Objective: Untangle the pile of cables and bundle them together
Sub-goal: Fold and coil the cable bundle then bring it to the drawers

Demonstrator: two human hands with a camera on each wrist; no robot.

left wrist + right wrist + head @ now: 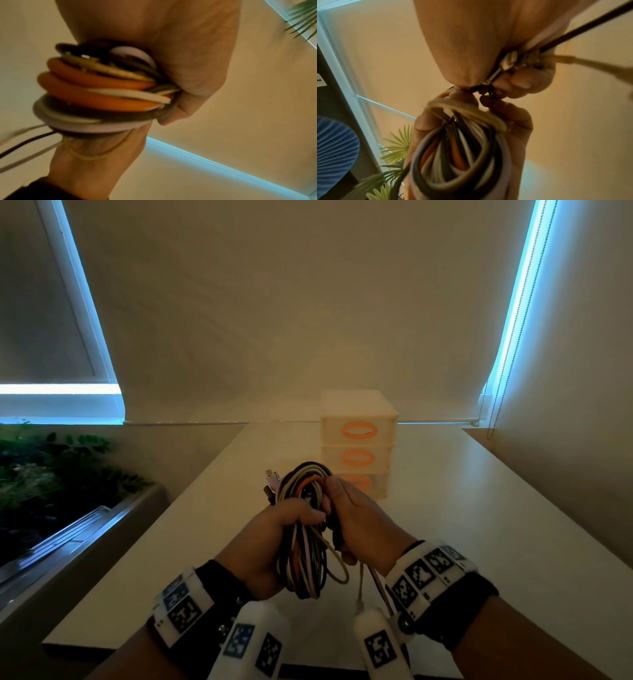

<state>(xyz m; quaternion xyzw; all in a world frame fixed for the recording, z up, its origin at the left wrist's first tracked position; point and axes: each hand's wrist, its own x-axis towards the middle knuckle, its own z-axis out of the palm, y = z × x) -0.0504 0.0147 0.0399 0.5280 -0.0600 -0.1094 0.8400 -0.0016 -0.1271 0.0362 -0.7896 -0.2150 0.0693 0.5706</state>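
A coiled bundle of cables (pixel 306 530), black, orange, white and pink, is held upright above the table. My left hand (pixel 274 539) grips the bundle around its middle, fingers wrapped over it; the left wrist view shows the stacked loops (pixel 101 92) in that fist. My right hand (pixel 356 518) pinches loose cable ends and metal plugs (pixel 510 63) against the bundle's right side. A black cable and a beige one (pixel 590 65) trail out of that grip. Two plugs (pixel 272 479) stick up at the bundle's top left.
A small white drawer unit (pixel 358 440) with orange handles stands on the white table (pixel 479 508) just beyond the hands. Plants (pixel 51 470) fill a planter to the left. A roller blind and its bead chain (pixel 507 364) hang behind.
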